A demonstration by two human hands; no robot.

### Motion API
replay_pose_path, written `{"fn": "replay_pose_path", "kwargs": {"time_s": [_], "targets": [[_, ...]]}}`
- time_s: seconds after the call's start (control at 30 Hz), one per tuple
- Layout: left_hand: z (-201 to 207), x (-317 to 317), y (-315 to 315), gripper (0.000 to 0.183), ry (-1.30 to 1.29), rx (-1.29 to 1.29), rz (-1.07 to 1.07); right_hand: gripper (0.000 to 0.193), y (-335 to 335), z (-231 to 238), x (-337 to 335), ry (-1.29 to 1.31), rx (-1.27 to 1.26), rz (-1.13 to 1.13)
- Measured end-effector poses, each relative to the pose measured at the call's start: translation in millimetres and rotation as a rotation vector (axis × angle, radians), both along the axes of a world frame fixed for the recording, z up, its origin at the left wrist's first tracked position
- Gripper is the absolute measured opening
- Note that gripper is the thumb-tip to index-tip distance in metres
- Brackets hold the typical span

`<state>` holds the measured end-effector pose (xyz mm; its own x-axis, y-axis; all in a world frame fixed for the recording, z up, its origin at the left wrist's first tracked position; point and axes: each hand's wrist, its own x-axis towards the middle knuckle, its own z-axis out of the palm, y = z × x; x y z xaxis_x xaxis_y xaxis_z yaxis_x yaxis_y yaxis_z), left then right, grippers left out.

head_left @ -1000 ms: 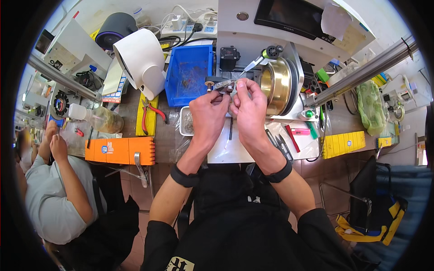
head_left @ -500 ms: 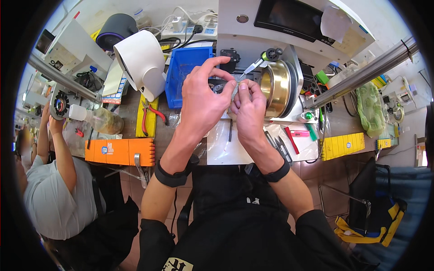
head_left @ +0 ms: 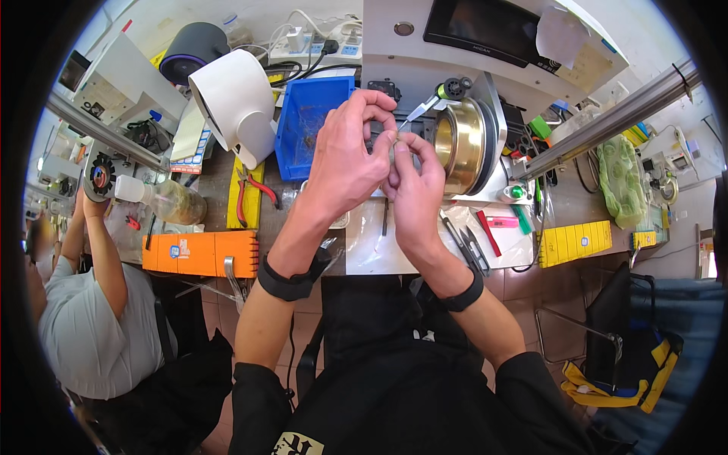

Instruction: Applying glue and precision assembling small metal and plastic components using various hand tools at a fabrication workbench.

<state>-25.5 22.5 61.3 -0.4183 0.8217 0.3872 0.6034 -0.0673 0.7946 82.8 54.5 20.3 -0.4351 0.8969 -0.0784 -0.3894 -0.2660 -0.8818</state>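
Note:
My left hand (head_left: 350,155) and my right hand (head_left: 416,180) meet in front of the machine, fingertips almost touching. The left thumb and index finger close in a pinch, with the other fingers curled. My right thumb presses against its bent fingers. Whatever lies between the fingertips is too small to make out. Just above them, a thin pale pointed tool (head_left: 422,110) slants down from a black and green knob (head_left: 453,89). To the right of my fingers stands a shiny brass-coloured ring (head_left: 464,148) on the machine.
A blue bin (head_left: 299,129) stands left of my hands, beside a white hooded device (head_left: 236,102). Red-handled pliers (head_left: 254,193) lie on yellow padding. Tweezers (head_left: 469,243) and a red stick (head_left: 489,233) rest on the white sheet. A co-worker (head_left: 98,318) sits at far left.
The left index finger, stretched out and raised before, has curled down toward the thumb. Both hands have stayed close together at the pointed tool, with the right one shifting slightly.

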Motion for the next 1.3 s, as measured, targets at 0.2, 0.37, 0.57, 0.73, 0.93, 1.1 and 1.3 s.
{"fn": "replay_pose_path", "kwargs": {"time_s": [0.2,0.37,0.57,0.73,0.93,1.1,1.3], "targets": [[-3.4,-0.8,1.6,0.032,-0.081,0.065,-0.035,0.029,-46.8,30.6,43.1,-0.130,-0.113,0.053],[-4.3,-1.1,-4.2,0.033,-0.040,0.043,0.005,0.030,-15.3,84.1,65.3,-0.480,0.985,-0.045],[-0.1,4.3,-0.2,0.032,0.045,0.029,0.020,0.033,74.4,103.5,46.5,-0.998,1.427,-0.374],[-1.3,4.3,0.0,0.032,0.202,0.086,0.034,0.035,87.2,100.5,34.5,-1.223,1.370,-0.294],[1.7,7.0,-4.4,0.030,0.267,0.062,-0.030,0.031,100.9,91.8,33.7,-1.048,1.403,-0.256],[-13.4,20.1,-22.3,0.027,0.053,0.058,-0.160,0.030,99.4,87.1,31.7,-0.949,1.425,-0.312],[-13.1,38.4,-41.9,0.027,-0.159,0.074,-0.166,0.028,102.5,84.6,34.2,-0.991,1.409,-0.315]]}}
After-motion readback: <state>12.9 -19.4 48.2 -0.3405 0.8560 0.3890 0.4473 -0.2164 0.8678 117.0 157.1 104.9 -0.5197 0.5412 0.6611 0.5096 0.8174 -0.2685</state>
